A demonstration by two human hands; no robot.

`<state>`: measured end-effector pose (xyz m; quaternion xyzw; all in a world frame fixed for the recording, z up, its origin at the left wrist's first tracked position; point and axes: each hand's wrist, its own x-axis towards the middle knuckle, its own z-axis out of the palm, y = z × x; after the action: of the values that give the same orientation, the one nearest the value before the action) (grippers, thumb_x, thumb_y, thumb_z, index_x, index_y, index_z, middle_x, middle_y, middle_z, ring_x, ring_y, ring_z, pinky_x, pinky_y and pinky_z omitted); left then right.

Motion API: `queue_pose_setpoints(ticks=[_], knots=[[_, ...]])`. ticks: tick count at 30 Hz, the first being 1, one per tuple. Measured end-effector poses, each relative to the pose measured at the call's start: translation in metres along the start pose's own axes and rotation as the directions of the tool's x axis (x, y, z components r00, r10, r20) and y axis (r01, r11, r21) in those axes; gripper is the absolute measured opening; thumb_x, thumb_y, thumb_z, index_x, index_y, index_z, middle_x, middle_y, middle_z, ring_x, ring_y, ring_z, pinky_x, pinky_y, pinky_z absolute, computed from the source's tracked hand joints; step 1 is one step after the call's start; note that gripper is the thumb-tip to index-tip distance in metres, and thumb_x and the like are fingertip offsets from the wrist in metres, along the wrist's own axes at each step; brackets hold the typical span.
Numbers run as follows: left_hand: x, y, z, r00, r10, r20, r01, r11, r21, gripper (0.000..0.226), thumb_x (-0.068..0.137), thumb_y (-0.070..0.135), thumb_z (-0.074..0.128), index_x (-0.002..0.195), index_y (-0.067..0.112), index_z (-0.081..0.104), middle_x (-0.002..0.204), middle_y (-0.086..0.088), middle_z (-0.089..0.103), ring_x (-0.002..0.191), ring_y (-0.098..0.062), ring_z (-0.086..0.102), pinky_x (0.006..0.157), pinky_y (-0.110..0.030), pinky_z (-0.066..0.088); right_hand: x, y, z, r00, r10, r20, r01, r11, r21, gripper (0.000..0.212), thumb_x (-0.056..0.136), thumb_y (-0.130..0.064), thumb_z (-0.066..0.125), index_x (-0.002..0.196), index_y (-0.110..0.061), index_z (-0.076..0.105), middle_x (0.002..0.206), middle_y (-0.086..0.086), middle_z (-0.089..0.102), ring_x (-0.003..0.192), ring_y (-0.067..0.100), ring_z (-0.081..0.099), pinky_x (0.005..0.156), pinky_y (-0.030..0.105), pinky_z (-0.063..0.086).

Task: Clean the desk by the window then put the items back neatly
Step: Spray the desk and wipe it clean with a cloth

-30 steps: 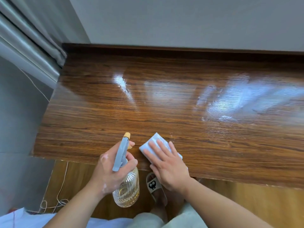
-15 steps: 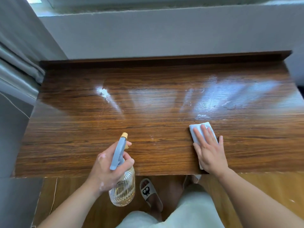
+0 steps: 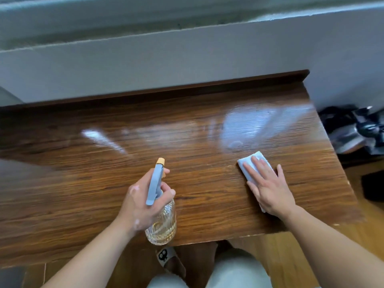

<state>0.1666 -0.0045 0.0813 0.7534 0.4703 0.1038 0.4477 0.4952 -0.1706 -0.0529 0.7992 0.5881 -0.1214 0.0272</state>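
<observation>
The dark wooden desk (image 3: pixel 83 194) fills the middle of the head view, with wet shiny streaks toward its back right. My left hand (image 3: pixel 141 204) grips a clear ribbed spray bottle (image 3: pixel 162 227) with a blue trigger head and an orange nozzle tip, held above the desk's front edge. My right hand (image 3: pixel 268 188) lies flat with straight fingers on a folded white cloth (image 3: pixel 247 161), pressing it onto the desk near the right end. Most of the cloth is hidden under the hand.
A grey wall and window sill (image 3: pixel 187 55) run behind the desk. A heap of dark items (image 3: pixel 353 129) lies on the floor past the desk's right end. A slipper (image 3: pixel 168 260) and my legs show below the front edge.
My right hand has slid the cloth to the right along the desk, from beside the bottle to near the right end. The view has swung right. My left hand keeps holding the bottle.
</observation>
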Motion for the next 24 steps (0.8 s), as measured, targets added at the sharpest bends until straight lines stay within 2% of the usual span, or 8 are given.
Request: queue_pose_setpoints(ticks=[3,6,8,11,15,18,21,24], knots=[[0.03,0.028,0.029,1.0,0.024,0.002,-0.024,1.0,-0.004,0.037,0.084,0.039,0.072,0.117,0.036,0.056,0.083,0.012,0.068,0.072,-0.01,0.064,0.07,-0.023,0.049,0.015,0.036,-0.011,0.999,0.022,0.033,-0.022,1.0,0.004,0.061,0.1,-0.05,0.023,0.158,-0.031,0.029,0.167,0.0,0.022,0.152,0.023,0.025,0.114,0.062,0.025],[0.059,0.052,0.057,0.998,0.053,0.015,-0.053,0.998,-0.02,0.037,0.089,0.026,0.074,0.118,0.036,0.055,0.082,0.011,0.069,0.066,-0.009,0.062,0.07,-0.025,0.048,0.032,0.068,-0.016,0.997,0.067,0.028,-0.067,0.998,0.007,0.058,0.103,-0.048,0.029,0.159,-0.033,0.024,0.168,0.0,0.019,0.153,0.023,0.022,0.116,0.06,0.025],[0.079,0.069,0.073,0.998,0.07,0.006,-0.07,0.997,-0.024,0.036,0.089,0.031,0.073,0.118,0.038,0.052,0.082,0.012,0.069,0.068,-0.009,0.063,0.072,-0.025,0.048,0.044,0.084,-0.02,0.996,0.088,0.032,-0.089,0.996,0.008,0.058,0.104,-0.048,0.031,0.159,-0.033,0.022,0.167,0.0,0.02,0.153,0.024,0.023,0.115,0.06,0.027],[0.113,0.094,0.093,0.995,0.099,-0.012,-0.099,0.995,-0.019,0.037,0.087,0.043,0.069,0.117,0.041,0.048,0.084,0.016,0.069,0.073,-0.007,0.064,0.07,-0.02,0.046,0.062,0.105,-0.027,0.995,0.093,0.044,-0.093,0.996,0.005,0.062,0.1,-0.053,0.018,0.16,-0.034,0.019,0.168,0.0,0.018,0.153,0.024,0.022,0.116,0.061,0.027],[0.163,0.125,0.117,0.989,0.143,-0.048,-0.142,0.989,0.029,0.04,0.088,0.045,0.068,0.119,0.041,0.043,0.089,0.024,0.065,0.081,-0.001,0.063,0.068,-0.013,0.042,0.088,0.135,-0.032,0.997,0.065,0.033,-0.066,0.998,0.011,0.062,0.1,-0.055,0.013,0.16,-0.037,0.013,0.169,-0.002,0.015,0.154,0.022,0.018,0.117,0.061,0.023],[0.202,0.145,0.133,0.985,0.156,-0.078,-0.155,0.988,0.021,0.043,0.087,0.051,0.065,0.12,0.041,0.039,0.091,0.026,0.064,0.083,0.003,0.062,0.064,-0.006,0.043,0.109,0.158,-0.035,0.999,0.01,0.046,-0.011,1.0,0.015,0.062,0.101,-0.054,0.019,0.158,-0.043,0.0,0.17,-0.007,0.005,0.156,0.019,0.008,0.12,0.061,0.016],[0.238,0.162,0.146,0.975,0.18,-0.127,-0.179,0.984,0.02,0.047,0.088,0.049,0.068,0.123,0.032,0.042,0.085,0.018,0.067,0.08,0.001,0.063,0.069,-0.001,0.039,0.13,0.179,-0.042,0.995,-0.085,0.059,0.083,0.996,0.039,0.062,0.103,-0.051,0.029,0.158,-0.045,0.003,0.169,-0.01,0.003,0.156,0.018,0.007,0.12,0.061,0.013],[0.269,0.173,0.159,0.967,0.19,-0.172,-0.191,0.982,0.014,0.051,0.088,0.046,0.069,0.127,0.026,0.043,0.082,0.011,0.067,0.079,0.001,0.062,0.07,0.0,0.038,0.152,0.2,-0.048,0.978,-0.193,0.076,0.192,0.981,0.017,0.059,0.102,-0.055,0.018,0.157,-0.048,-0.002,0.169,-0.012,-0.004,0.156,0.015,0.001,0.122,0.059,0.01]])
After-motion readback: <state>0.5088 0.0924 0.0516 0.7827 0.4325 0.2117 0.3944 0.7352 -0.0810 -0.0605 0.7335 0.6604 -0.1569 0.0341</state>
